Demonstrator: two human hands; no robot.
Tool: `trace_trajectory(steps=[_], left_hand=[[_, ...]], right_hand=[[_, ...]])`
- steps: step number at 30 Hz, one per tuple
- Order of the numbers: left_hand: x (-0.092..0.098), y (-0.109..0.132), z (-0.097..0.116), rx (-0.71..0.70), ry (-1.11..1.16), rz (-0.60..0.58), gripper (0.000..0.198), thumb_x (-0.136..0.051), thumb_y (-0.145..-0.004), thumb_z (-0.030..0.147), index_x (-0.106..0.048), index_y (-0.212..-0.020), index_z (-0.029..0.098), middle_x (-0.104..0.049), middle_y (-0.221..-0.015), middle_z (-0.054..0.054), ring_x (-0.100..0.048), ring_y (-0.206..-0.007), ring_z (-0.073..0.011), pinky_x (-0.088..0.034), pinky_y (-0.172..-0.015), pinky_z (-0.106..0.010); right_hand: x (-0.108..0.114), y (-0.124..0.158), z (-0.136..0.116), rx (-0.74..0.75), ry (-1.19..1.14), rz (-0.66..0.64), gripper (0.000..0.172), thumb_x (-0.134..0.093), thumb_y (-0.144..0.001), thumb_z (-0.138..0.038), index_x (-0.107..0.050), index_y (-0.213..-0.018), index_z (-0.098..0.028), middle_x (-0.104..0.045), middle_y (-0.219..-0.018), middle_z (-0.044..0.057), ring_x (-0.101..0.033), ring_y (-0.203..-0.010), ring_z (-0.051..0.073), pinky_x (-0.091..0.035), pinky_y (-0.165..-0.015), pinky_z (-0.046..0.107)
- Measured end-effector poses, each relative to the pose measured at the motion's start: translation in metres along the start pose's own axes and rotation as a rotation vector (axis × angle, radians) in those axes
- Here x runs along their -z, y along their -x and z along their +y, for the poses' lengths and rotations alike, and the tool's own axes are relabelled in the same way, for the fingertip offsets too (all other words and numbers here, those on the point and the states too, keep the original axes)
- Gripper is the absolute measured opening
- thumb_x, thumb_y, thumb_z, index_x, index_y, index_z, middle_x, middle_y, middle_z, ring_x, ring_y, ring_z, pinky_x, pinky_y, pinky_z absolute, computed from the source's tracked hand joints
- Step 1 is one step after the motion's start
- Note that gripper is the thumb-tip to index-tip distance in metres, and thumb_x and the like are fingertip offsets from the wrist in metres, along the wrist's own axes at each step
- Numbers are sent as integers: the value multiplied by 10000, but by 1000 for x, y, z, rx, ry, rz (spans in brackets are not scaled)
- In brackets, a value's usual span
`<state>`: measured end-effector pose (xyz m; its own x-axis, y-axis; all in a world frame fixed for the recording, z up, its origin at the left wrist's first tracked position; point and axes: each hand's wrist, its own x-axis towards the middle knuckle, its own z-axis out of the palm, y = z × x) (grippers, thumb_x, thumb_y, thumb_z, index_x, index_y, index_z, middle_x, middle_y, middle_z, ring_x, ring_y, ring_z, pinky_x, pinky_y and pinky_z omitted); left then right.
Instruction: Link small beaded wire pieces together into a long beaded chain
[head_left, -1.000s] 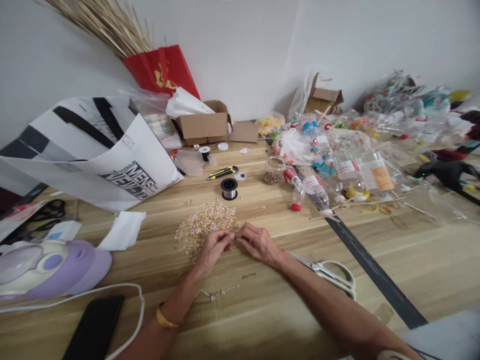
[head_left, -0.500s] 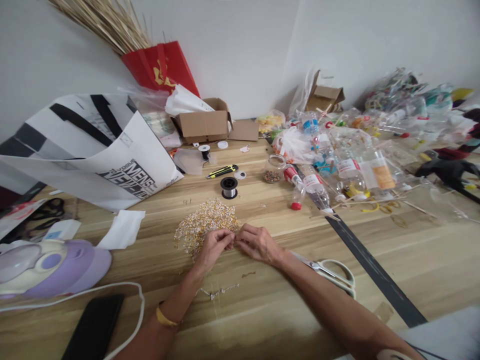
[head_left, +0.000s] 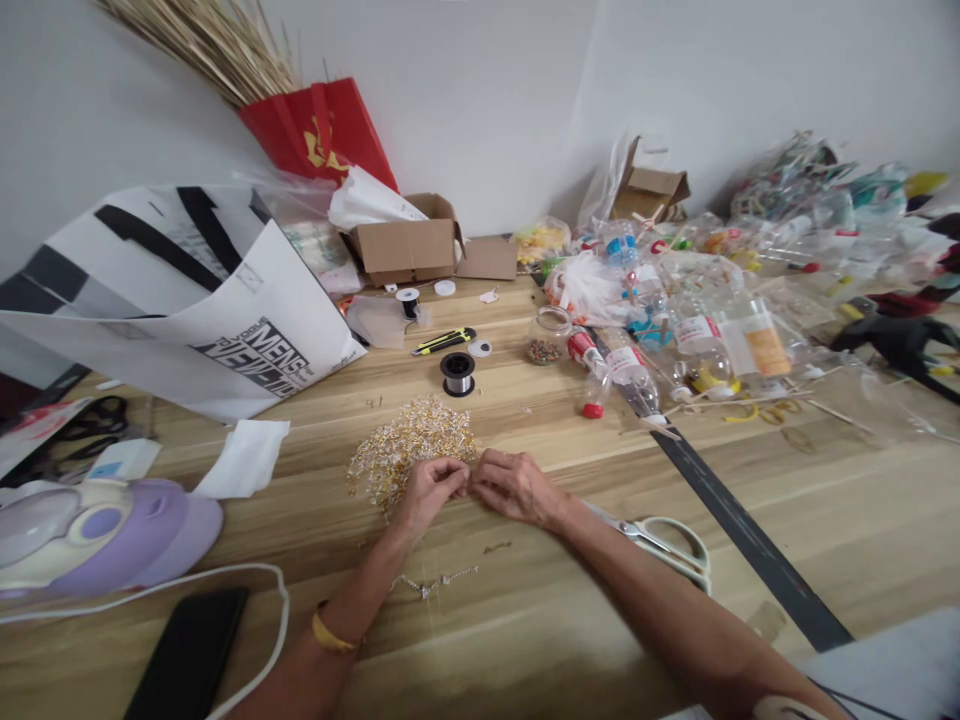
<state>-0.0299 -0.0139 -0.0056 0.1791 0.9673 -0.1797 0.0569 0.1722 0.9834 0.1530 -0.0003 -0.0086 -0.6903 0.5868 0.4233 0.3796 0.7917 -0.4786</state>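
Note:
My left hand [head_left: 435, 483] is closed in a pinch at the right front edge of a pile of gold and clear beads [head_left: 401, 445]. Facing it, my right hand [head_left: 517, 487] has its fingers pressed together too, and the fingertips of both hands almost meet. Whatever is between them is too small to make out. Nearer to me lie a short gold chain piece [head_left: 497, 547] and a beaded strand with sparkling stones [head_left: 427, 588], partly hidden by my left forearm. Scissors with pale handles [head_left: 675, 545] rest beside my right forearm.
Behind the beads stand a wire spool [head_left: 457, 375], a yellow utility knife [head_left: 444, 341] and a jar of small beads [head_left: 545, 345]. Plastic bottles [head_left: 630, 370] crowd the right. A white bag [head_left: 247, 330], a purple device [head_left: 127, 540] and a phone [head_left: 187, 650] occupy the left.

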Motion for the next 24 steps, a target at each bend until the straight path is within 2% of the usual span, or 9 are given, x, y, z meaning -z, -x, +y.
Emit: trace_trajectory(steps=[7,16,21,24], left_hand=[[-1,-1,2,36,27,13,220,-712,-621,327,-628,-615,124,-567,-515,16,-501,-504,-95,-407,-529,-219],[1,-4,-3,52,43,32,213,-724,-617,314,-649,-670,122,-579,-525,18,-507,-506,-93,-412,-527,-211],[1,-2,-2,25,-19,25,198,-702,-652,312,-655,-699,125,-582,-556,11,-512,-524,-98,-412,-531,-210],[1,-2,-1,-51,-63,46,174,-688,-660,298,-657,-684,129,-605,-623,-9,-535,-572,-109,-420,-543,-210]], right_hand=[[1,0,0,-7,-55,5,165,-462,-926,-210,-612,-870,-172,-612,-822,54,-577,-722,133,-433,-645,222],[1,-2,1,-41,-197,104,96,-513,-875,-194,-601,-848,-166,-574,-737,30,-519,-619,116,-401,-572,221],[3,-3,1,-105,-263,142,88,-538,-861,-195,-610,-828,-157,-538,-689,8,-486,-578,100,-374,-540,212],[2,-2,2,-156,-302,142,95,-550,-860,-209,-618,-819,-156,-532,-687,3,-482,-582,98,-373,-541,210]])
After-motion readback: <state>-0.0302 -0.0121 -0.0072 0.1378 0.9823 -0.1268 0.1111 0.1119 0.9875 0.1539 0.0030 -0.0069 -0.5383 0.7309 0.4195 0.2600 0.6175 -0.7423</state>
